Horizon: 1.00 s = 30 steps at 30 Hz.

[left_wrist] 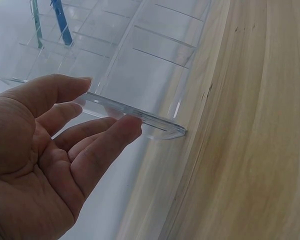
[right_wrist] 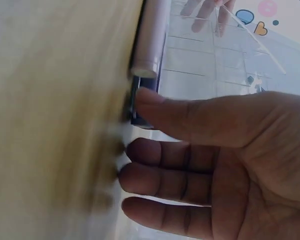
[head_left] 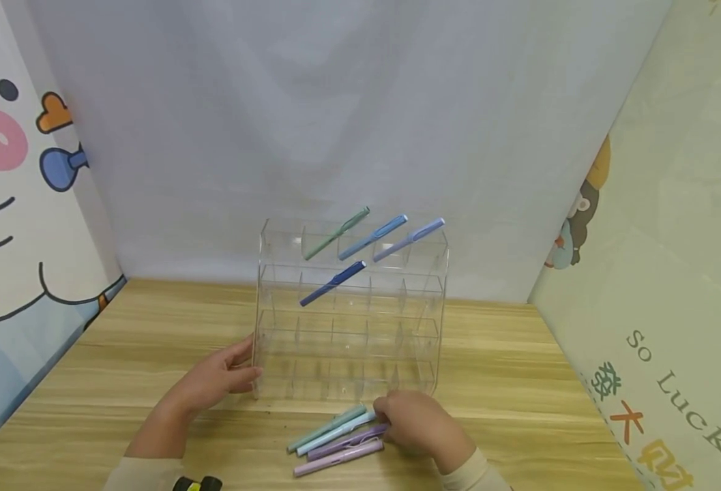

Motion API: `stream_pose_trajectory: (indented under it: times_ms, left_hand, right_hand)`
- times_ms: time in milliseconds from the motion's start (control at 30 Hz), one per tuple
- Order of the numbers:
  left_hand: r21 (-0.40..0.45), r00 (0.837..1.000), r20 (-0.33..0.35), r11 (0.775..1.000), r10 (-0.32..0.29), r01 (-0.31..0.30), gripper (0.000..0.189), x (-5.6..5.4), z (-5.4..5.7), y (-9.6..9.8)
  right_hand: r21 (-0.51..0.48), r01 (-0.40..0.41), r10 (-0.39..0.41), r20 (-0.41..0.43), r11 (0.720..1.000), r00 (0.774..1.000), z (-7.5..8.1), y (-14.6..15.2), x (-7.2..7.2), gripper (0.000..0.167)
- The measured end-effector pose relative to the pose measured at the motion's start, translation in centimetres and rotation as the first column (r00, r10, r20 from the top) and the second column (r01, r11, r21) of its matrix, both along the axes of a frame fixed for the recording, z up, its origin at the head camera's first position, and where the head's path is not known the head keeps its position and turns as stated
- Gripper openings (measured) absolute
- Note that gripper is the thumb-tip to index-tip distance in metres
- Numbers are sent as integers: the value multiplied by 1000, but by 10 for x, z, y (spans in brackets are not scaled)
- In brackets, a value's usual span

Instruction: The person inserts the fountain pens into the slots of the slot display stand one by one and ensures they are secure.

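Observation:
A clear acrylic pen rack (head_left: 348, 341) stands upright on the table, divided into rows of small compartments. My left hand (head_left: 215, 378) holds its left side, fingertips against the side panel (left_wrist: 140, 116). Right of the pile of pens, my right hand (head_left: 418, 426) has its thumb (right_wrist: 155, 102) on the dark end of the purple pen (head_left: 344, 443); the index finger is hidden behind the thumb. Beside that pen lie a pink pen (head_left: 338, 457), a light blue pen (head_left: 335, 434) and a pale green pen (head_left: 326, 428).
Slanted in the rack's top row are a green pen (head_left: 337, 234), a blue pen (head_left: 372, 238) and a lavender pen (head_left: 409, 240). A dark blue pen (head_left: 332, 284) leans one row lower. Behind the wooden table (head_left: 501, 382) hangs a pale cloth (head_left: 360, 102).

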<state>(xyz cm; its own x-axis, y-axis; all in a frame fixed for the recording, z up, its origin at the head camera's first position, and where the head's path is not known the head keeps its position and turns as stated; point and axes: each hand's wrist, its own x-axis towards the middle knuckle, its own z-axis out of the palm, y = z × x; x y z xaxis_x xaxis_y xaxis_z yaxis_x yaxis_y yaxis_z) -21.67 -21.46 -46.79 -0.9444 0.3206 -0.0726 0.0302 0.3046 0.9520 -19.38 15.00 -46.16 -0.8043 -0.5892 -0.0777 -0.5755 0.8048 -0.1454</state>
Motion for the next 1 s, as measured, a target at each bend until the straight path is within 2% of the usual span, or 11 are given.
stream_pose_trajectory:
  times_ms: [300, 467, 567, 733, 867, 1000]
  left_hand:
    - [12, 1000, 4, 1000, -11, 11, 74, -2, 1, 0]
    - [14, 1000, 3, 1000, -12, 12, 77, -2, -1, 0]
    - [14, 1000, 2, 1000, -9, 9, 78, -2, -2, -1]
    - [16, 1000, 2, 1000, -9, 9, 81, -3, -4, -1]
    - [12, 1000, 5, 1000, -7, 7, 83, -3, -4, -1]
    - [9, 1000, 11, 1000, -9, 9, 83, -2, -3, 0]
  right_hand:
    - [-169, -6, 34, 161, 986, 986, 16, 15, -6, 17]
    - [-270, 28, 47, 269, 963, 962, 20, 22, -12, 16]
    - [-341, 30, 82, 310, 940, 947, 23, 25, -14, 15]
    - [-482, 53, 139, 353, 875, 925, 28, 27, -15, 15]
    - [-599, 67, 207, 376, 798, 903, 30, 29, -16, 13]
    - [-702, 52, 293, 361, 710, 885, 32, 32, -19, 14]
